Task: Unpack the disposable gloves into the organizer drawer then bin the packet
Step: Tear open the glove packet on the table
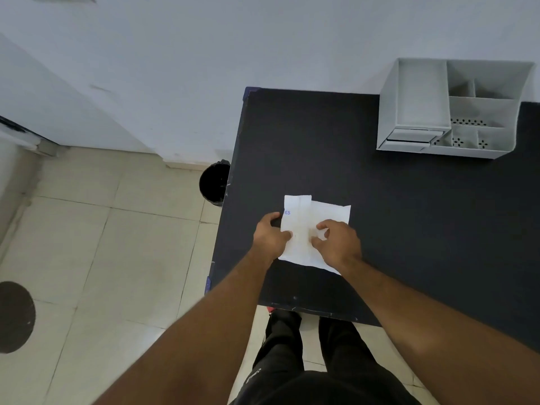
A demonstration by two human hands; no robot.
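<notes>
A white glove packet (304, 217) with blue print lies flat on the black table (409, 229), near its front left part. My left hand (270, 236) grips the packet's left edge. My right hand (337, 242) pinches the packet at its middle right, fingers curled on the paper. The grey organizer (420, 103) stands at the table's far right against the wall, its small drawer (409, 137) at the lower front slightly pulled out. A black bin (213, 182) stands on the floor just left of the table.
A white wall runs behind the table. Beige floor tiles spread to the left, with a dark round object (14, 317) at the far left edge. My legs in dark trousers stand at the table's front edge.
</notes>
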